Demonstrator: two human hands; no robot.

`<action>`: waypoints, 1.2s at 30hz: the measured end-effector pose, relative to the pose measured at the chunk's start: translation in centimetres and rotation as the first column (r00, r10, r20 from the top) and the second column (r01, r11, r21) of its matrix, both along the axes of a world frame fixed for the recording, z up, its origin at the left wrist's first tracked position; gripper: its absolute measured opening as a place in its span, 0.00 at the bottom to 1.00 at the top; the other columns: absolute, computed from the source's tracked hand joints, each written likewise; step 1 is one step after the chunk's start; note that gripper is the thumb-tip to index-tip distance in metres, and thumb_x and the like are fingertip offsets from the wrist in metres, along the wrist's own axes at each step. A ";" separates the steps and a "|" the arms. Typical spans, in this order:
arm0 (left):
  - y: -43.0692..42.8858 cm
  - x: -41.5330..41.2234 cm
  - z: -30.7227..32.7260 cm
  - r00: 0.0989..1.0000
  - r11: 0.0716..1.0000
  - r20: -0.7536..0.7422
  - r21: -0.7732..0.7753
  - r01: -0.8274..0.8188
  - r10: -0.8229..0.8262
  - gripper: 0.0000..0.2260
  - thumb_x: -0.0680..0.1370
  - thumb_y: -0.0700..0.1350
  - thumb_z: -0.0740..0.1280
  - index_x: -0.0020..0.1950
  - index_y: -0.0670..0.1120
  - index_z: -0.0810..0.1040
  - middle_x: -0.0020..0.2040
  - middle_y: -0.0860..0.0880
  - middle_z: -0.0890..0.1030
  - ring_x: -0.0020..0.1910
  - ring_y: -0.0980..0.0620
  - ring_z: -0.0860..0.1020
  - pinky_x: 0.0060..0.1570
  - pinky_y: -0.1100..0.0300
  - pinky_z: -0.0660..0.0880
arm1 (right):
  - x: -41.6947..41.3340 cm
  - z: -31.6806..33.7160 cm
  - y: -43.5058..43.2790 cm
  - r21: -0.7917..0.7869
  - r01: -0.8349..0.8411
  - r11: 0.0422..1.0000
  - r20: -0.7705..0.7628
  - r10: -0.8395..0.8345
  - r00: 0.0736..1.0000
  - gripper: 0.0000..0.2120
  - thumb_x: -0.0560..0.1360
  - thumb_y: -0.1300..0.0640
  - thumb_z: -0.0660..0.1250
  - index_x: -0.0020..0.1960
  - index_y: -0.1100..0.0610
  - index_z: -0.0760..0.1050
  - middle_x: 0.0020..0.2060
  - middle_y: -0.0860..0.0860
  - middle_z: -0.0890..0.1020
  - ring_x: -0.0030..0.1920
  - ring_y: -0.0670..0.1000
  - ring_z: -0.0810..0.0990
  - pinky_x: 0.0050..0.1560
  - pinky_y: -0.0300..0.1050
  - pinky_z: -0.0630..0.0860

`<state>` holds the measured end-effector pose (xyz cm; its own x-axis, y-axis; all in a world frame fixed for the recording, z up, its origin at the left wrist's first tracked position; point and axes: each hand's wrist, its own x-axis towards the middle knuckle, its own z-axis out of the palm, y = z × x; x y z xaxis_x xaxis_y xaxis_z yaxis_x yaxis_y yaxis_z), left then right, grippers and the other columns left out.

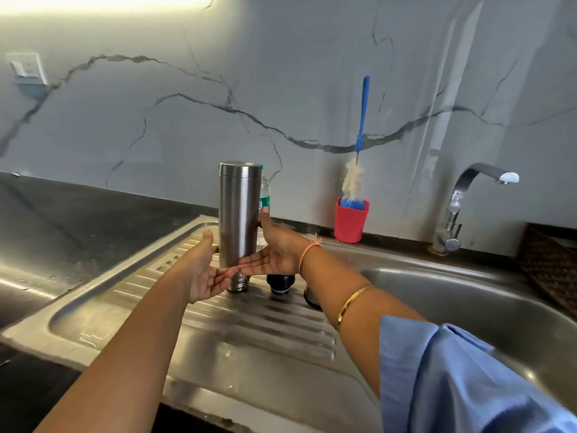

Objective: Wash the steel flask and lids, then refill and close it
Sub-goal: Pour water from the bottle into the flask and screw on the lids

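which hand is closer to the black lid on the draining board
Right. The right hand hovers just over the black lid; the left hand is on the other side of the steel flask from it.

Nothing legible showed. The green label (264, 203) on the clear plastic bottle (265, 185), behind the cylindrical steel flask (239, 220) by the draining board's back edge, was too small to read.

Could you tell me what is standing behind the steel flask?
A clear plastic bottle with a green cap shows at the right edge of the steel flask, which covers most of it; the right hand hides its base.
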<state>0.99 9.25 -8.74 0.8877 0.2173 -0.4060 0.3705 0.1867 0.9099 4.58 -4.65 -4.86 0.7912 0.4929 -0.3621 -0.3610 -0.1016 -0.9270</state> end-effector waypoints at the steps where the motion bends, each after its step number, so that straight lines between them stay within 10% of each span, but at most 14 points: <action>1: 0.3 0.1 0.1 1.000 1.000 0.013 -0.010 0.003 -0.003 0.32 0.77 0.69 0.46 0.76 0.51 0.59 0.30 0.44 0.79 0.22 0.54 0.77 0.22 0.64 0.75 | 0.1 0.0 -0.1 0.002 -0.010 1.000 -0.005 0.010 1.000 0.36 0.76 0.31 0.44 0.77 0.50 0.47 0.54 0.72 0.76 0.62 0.66 0.75 0.57 0.55 0.75; 6: 1.1 -0.8 0.7 0.998 0.997 0.023 -0.046 0.055 -0.054 0.31 0.76 0.70 0.51 0.63 0.45 0.67 0.30 0.39 0.81 0.24 0.50 0.79 0.24 0.60 0.78 | -0.6 0.6 0.0 0.020 -0.081 0.996 0.007 0.081 0.997 0.34 0.76 0.32 0.47 0.76 0.49 0.50 0.61 0.74 0.71 0.37 0.61 0.82 0.45 0.53 0.79; 11: 1.8 -2.6 0.7 0.995 0.979 0.045 -0.176 0.099 -0.092 0.27 0.76 0.67 0.57 0.59 0.45 0.71 0.39 0.36 0.81 0.28 0.46 0.81 0.28 0.57 0.80 | -2.6 1.3 -0.2 0.024 -0.122 0.992 0.026 0.122 0.992 0.27 0.75 0.34 0.56 0.66 0.51 0.62 0.67 0.70 0.67 0.60 0.69 0.76 0.39 0.49 0.81; 19: 1.5 -6.0 2.0 0.973 0.945 0.226 -0.308 0.113 -0.043 0.18 0.80 0.51 0.58 0.58 0.37 0.73 0.41 0.37 0.80 0.37 0.42 0.81 0.28 0.55 0.80 | -6.2 3.0 -1.8 0.057 -0.118 0.991 0.119 0.111 0.987 0.07 0.76 0.50 0.67 0.52 0.50 0.73 0.66 0.65 0.69 0.58 0.66 0.77 0.44 0.50 0.80; 23: -0.7 -7.0 3.6 0.937 0.976 0.322 -0.115 0.183 -0.138 0.11 0.77 0.48 0.63 0.51 0.41 0.76 0.32 0.43 0.81 0.28 0.49 0.80 0.26 0.63 0.76 | -6.8 2.8 -3.4 -0.030 -0.142 0.989 0.278 0.144 0.950 0.34 0.73 0.58 0.70 0.74 0.42 0.59 0.65 0.62 0.69 0.53 0.63 0.78 0.44 0.51 0.82; 26: -1.5 -7.1 3.8 0.912 0.972 0.356 -0.038 0.230 -0.202 0.23 0.66 0.46 0.66 0.61 0.47 0.78 0.43 0.43 0.81 0.38 0.47 0.80 0.38 0.57 0.78 | -7.5 2.3 -4.5 -0.053 -0.069 0.996 0.398 0.084 0.913 0.47 0.71 0.60 0.73 0.76 0.39 0.46 0.66 0.59 0.70 0.56 0.63 0.78 0.43 0.52 0.82; 31: -4.4 -7.6 3.9 0.825 0.963 0.524 -0.028 0.266 -0.213 0.28 0.63 0.38 0.64 0.62 0.51 0.71 0.48 0.46 0.82 0.47 0.48 0.80 0.49 0.51 0.76 | -7.8 2.0 -6.5 -0.053 0.084 0.995 0.542 -0.042 0.839 0.54 0.67 0.60 0.76 0.77 0.45 0.40 0.63 0.54 0.75 0.55 0.55 0.80 0.46 0.50 0.82; 36: -6.0 -7.4 3.8 0.784 0.917 0.476 0.213 0.337 -0.399 0.40 0.63 0.31 0.65 0.71 0.53 0.58 0.57 0.44 0.78 0.58 0.48 0.76 0.54 0.54 0.74 | -8.6 1.3 -8.3 -0.225 0.184 0.957 0.831 0.090 0.549 0.50 0.64 0.58 0.78 0.77 0.52 0.51 0.65 0.51 0.74 0.62 0.51 0.74 0.61 0.52 0.75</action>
